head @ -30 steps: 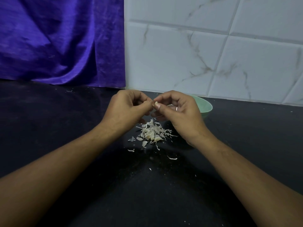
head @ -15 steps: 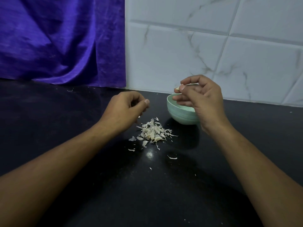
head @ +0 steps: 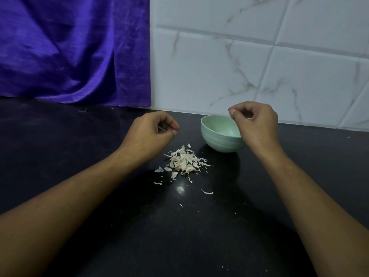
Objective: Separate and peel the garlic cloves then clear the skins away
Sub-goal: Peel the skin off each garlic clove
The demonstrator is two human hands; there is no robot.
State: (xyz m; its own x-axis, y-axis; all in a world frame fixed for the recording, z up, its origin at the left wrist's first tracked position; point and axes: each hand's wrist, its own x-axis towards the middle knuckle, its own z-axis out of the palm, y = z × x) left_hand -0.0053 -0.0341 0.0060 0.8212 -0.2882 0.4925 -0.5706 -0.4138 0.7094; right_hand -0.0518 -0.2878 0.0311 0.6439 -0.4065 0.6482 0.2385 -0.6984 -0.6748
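my left hand (head: 153, 134) hangs just above the black polished stone counter (head: 119, 226), a little left of the pile of white papery garlic skins (head: 183, 161). its fingers are curled in, and between thumb and forefinger it pinches a thin pale strip of skin (head: 160, 128). i keep it low and near the pile so that it falls with the others and does not fly away. my right hand (head: 256, 124) is raised over the pale green round bowl (head: 217, 140), which stands just right of the pile and near the white marbled wall tiles (head: 239, 66). the fingers of this hand are bent towards the thumb, but whether a clove is between them or not i cannot tell (the fingers hide it). i hold it there because the bowl is, i think, the place for the peeled cloves, apart from the waste. the part of the bowl's inside that i see is bare; the rest is behind my hand. in the pile a few thicker, rounder pieces (head: 188, 168) at the near side could be cloves not yet peeled, but i am not sure. some small flakes (head: 207, 192) lie scattered on the counter towards me, apart from the pile. so i judge the peeling is far along, and the clearing of the skins is not yet begun.
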